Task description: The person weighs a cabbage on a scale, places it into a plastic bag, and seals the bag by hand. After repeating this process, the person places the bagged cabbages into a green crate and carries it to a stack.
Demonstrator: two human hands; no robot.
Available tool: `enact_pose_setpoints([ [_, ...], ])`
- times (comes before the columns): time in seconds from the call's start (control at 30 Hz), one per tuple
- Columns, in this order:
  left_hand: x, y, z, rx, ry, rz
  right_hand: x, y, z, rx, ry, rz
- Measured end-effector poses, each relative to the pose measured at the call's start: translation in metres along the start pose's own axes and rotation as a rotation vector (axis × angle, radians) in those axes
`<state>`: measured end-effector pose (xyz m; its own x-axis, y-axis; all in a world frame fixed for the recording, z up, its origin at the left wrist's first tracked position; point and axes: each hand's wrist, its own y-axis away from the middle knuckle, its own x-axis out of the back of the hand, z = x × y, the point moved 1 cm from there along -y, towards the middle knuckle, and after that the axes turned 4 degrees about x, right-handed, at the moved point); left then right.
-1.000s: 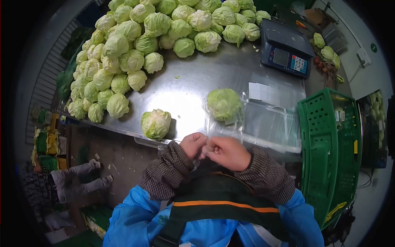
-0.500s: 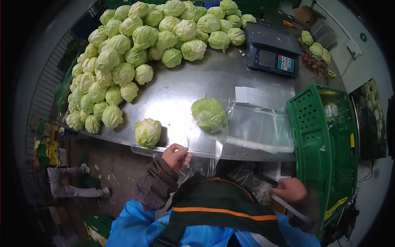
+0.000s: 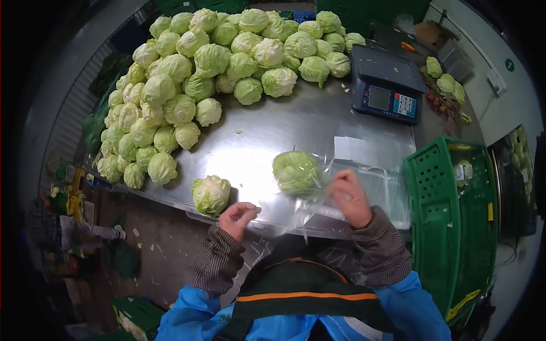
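On the steel table (image 3: 273, 119) lies a green cabbage in a clear plastic bag (image 3: 295, 171), near the front edge. My left hand (image 3: 238, 220) is at the table edge with thumb and fingers pinched; what they hold, if anything, is too small to make out. Beside the bagged cabbage, at its right, my right hand (image 3: 348, 198) touches the loose end of the bag, its fingers bent and partly blurred. A bare cabbage (image 3: 211, 194) sits just behind my left hand. Flat clear bags (image 3: 378, 196) lie under and right of my right hand.
A large heap of cabbages (image 3: 210, 59) covers the back left. A scale (image 3: 387, 85) stands at the back right, with white paper (image 3: 350, 149) in front of it. Green crates (image 3: 435, 193) are at the right. A person's legs (image 3: 91, 234) show at the lower left.
My right hand has moved up from the white strips near my body to the bag beside the cabbage. My left hand stays near the table edge. The view has shifted slightly.
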<state>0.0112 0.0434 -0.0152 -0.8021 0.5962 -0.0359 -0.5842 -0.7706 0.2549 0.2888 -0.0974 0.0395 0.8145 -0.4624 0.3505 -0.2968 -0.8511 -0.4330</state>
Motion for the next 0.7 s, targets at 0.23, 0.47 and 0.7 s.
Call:
enact_pose_setpoints([
  [0.23, -0.007, -0.141, 0.048, -0.302, 0.067, 0.276, 0.010, -0.115, 0.054, -0.215, -0.291, 0.280],
  [0.47, -0.023, -0.154, 0.075, -0.307, -0.145, 0.174, -0.003, -0.090, 0.082, -0.583, -0.619, 0.474],
  [0.7, -0.044, -0.160, 0.058, -0.126, 0.288, 0.093, -0.032, -0.052, 0.077, -0.649, -0.489, 0.631],
])
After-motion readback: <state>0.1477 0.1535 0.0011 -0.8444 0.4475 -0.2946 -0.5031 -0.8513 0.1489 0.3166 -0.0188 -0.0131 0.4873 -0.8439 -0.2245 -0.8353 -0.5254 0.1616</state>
